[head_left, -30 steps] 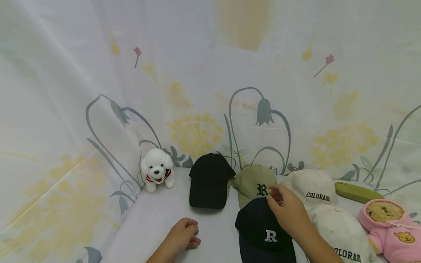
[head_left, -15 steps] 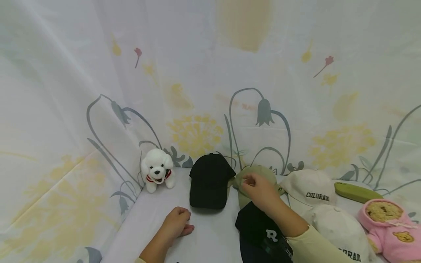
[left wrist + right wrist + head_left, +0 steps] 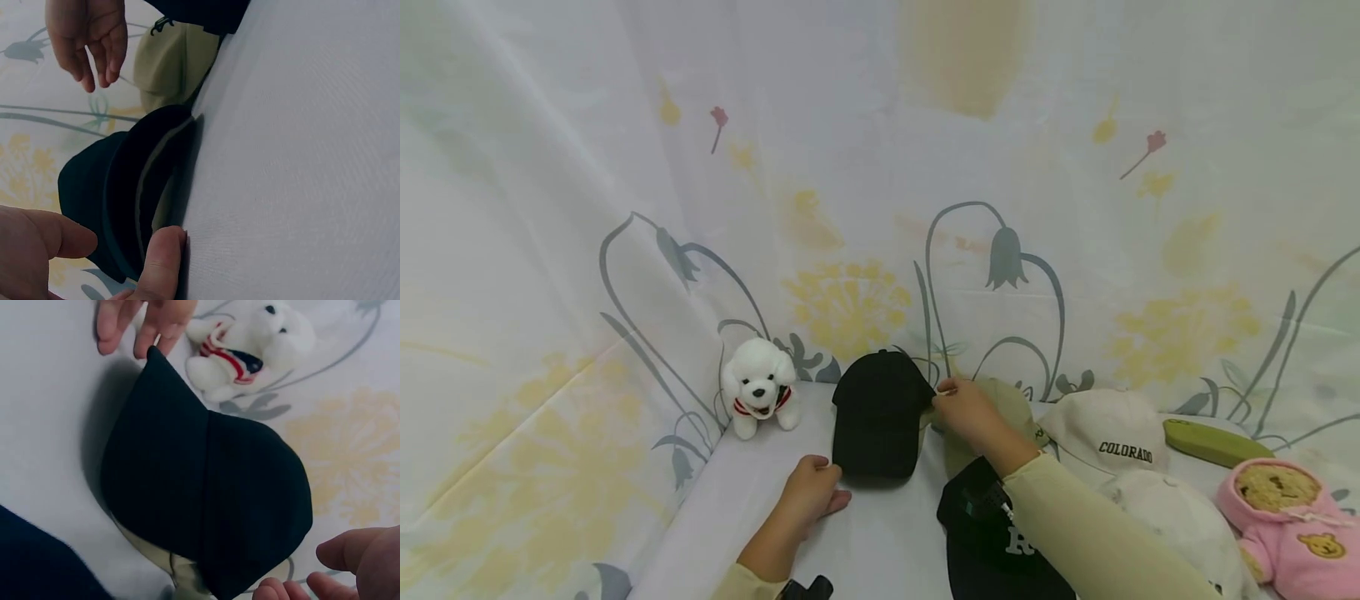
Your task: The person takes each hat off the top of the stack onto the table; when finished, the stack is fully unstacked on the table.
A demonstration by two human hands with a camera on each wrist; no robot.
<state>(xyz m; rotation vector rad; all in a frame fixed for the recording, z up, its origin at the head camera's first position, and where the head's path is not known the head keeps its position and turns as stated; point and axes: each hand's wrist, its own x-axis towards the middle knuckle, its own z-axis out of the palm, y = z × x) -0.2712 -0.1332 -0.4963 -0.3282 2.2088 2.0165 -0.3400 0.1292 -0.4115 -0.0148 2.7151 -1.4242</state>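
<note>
A plain black cap [image 3: 876,417] sits by the curtain, brim toward me. My left hand [image 3: 808,492] is at the brim's left corner; in the left wrist view its thumb [image 3: 164,259] lies along the brim's underside, with the fingers apart from it. At the cap's right side is my right hand [image 3: 973,412], reaching across a khaki cap [image 3: 1011,400]. In the right wrist view, that hand's thumb [image 3: 347,550] and fingers are spread beside the crown. A beige edge [image 3: 150,550] shows beneath the black cap.
A white plush dog [image 3: 760,387] sits at left. Under my right forearm lies a dark cap [image 3: 966,525] with a white R. Farther right are two off-white caps, one marked COLORADO [image 3: 1105,425], a green elongated object [image 3: 1213,442] and a pink-hooded plush bear [image 3: 1300,533].
My right hand has moved left from above the dark R cap, over the khaki cap, to the black cap's side. My left hand has shifted slightly up to its brim.
</note>
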